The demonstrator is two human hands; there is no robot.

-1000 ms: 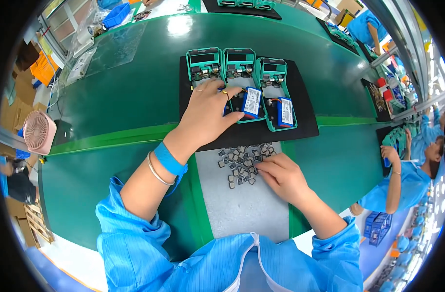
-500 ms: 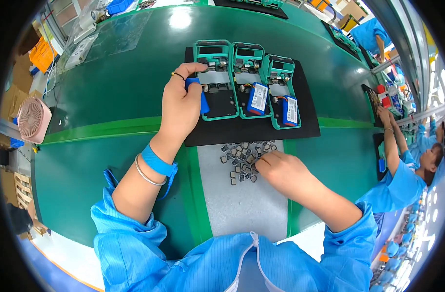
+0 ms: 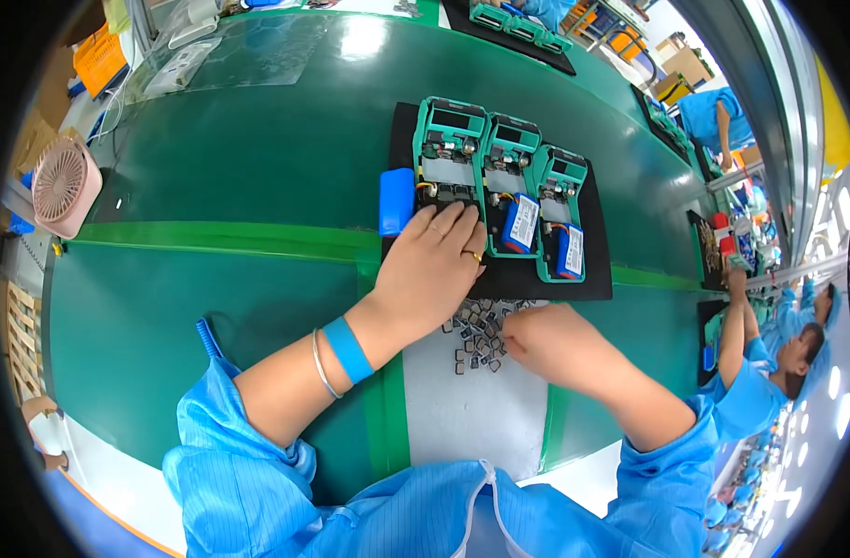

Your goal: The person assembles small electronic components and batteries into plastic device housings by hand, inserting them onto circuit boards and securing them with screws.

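Observation:
Three teal device housings stand side by side on a black mat [image 3: 564,290]: a left one [image 3: 451,121], a middle one [image 3: 513,133] and a right one [image 3: 564,167]. My left hand [image 3: 432,256] lies with fingers stretched over the lower compartment of the left housing, hiding much of it. Beside that housing rests a blue battery pack [image 3: 397,202]. Labelled blue battery packs sit in the middle housing [image 3: 521,225] and the right one [image 3: 570,251]. My right hand [image 3: 560,346] is closed at the edge of a pile of small square dark pieces [image 3: 481,337]; its fingertips are hidden.
A grey strip [image 3: 471,418] runs across the green table in front of me. The pink fan [image 3: 66,186] stands at the left, near an orange crate [image 3: 99,58]. More housings [image 3: 518,30] lie on a far mat. Another person [image 3: 760,349] works at the right.
My left hand has let go of the blue battery pack, which now lies left of the left housing. That hand has moved right and down onto the housing. My right hand stays at the pile.

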